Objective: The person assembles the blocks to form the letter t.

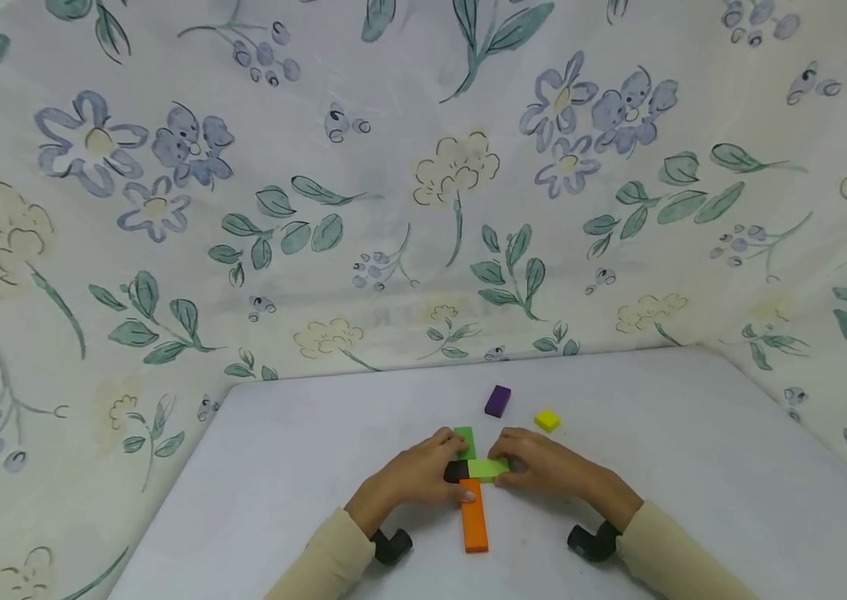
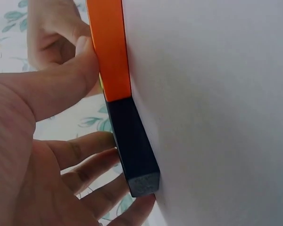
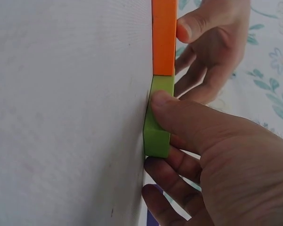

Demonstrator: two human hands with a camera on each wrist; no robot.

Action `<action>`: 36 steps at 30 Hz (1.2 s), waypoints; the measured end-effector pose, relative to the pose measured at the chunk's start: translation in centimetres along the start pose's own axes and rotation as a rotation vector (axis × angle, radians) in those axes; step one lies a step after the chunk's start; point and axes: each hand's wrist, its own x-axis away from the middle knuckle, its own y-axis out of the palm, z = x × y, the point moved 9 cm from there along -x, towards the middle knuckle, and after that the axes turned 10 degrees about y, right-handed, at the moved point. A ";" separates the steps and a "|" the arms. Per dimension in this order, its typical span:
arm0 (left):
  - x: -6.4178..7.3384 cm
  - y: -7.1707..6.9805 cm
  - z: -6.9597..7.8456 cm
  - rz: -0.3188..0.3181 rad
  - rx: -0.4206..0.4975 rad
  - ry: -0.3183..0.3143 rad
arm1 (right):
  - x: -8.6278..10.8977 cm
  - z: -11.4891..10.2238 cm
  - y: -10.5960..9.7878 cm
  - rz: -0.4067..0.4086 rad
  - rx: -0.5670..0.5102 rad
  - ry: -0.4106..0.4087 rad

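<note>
White cloth [image 1: 393, 192] printed with flowers and leaves, upright at twelve o'clock and round the sides. Beneath, a pale surface [image 1: 281, 454] bearing all the rest. Reaching in from nine o'clock, the left hand [image 1: 423, 473], fingers bent and apart, thumb against the orange block [image 1: 475, 532], others round towards the black block [image 1: 456, 472] and green block [image 1: 468, 442]; cannot tell if truly clamped. Reaching in from three o'clock, the right hand [image 1: 547, 462], thumb and fingers clamped on the lime block [image 1: 487, 469].

Between both hands, a cross: orange block, longest, flat at six o'clock; green block at twelve, partly covered; black block at nine; lime block at three. Well apart, the purple block [image 1: 498, 401] at one o'clock and, smallest, the yellow block [image 1: 547, 419] at two.

Probably light, stiff and hardly fragile, smooth faces perhaps a little slippery and apt to skid. Best held low by the long sides, near the outer end, with a gentle pinch.
</note>
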 end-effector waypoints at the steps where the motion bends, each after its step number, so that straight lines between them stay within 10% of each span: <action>1: 0.1 -0.1 0.0 -0.001 -0.003 -0.008 | 0.0 0.1 0.0 0.003 -0.001 -0.001; 36: 0.4 -0.8 2.2 0.023 -0.123 -0.080 | -0.5 -0.5 -0.6 -0.055 -0.046 0.003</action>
